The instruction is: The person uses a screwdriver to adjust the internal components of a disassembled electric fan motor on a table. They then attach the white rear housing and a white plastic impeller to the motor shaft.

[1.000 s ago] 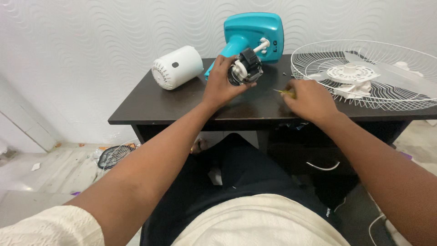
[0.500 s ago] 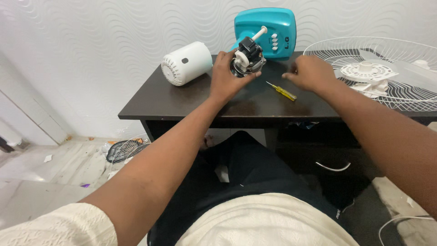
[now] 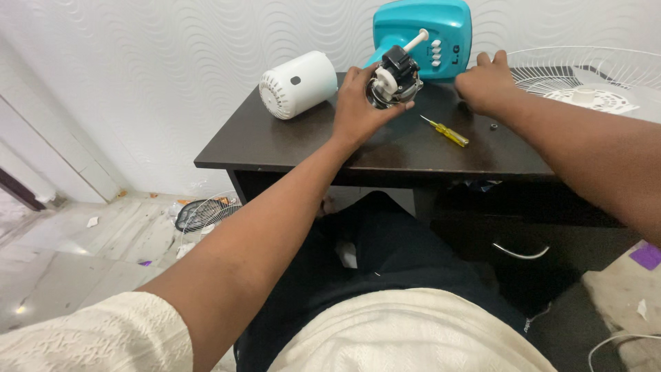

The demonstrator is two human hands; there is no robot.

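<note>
A: Left hand (image 3: 358,103) clamped round the small black-and-silver fan motor with white plastic shaft (image 3: 394,79), upper centre of frame, lifted just above the dark brown wooden counter (image 3: 303,148). Right hand (image 3: 485,83) knuckles-up, fingers curled down onto the counter top, upper right, just in front of the teal plastic fan body (image 3: 420,27). Can't tell whether anything pinched under it.

B: Tips for the step?

A: Best to keep the motor gripped by its housing, shaft pointing away, not squeezed on the windings. Worth minding the tiny dark screw-like bit (image 3: 494,127) right of the yellow-handled screwdriver (image 3: 446,131), easy to knock off the edge.

B: Versus half a second back?

A: Screwdriver lying in the same spot between the hands. Right hand pushed further toward the teal body. Motor held much the same. View shifted, so white cylindrical plastic motor cover (image 3: 297,84) and white wire fan grille (image 3: 585,76) sit differently in frame.
</note>
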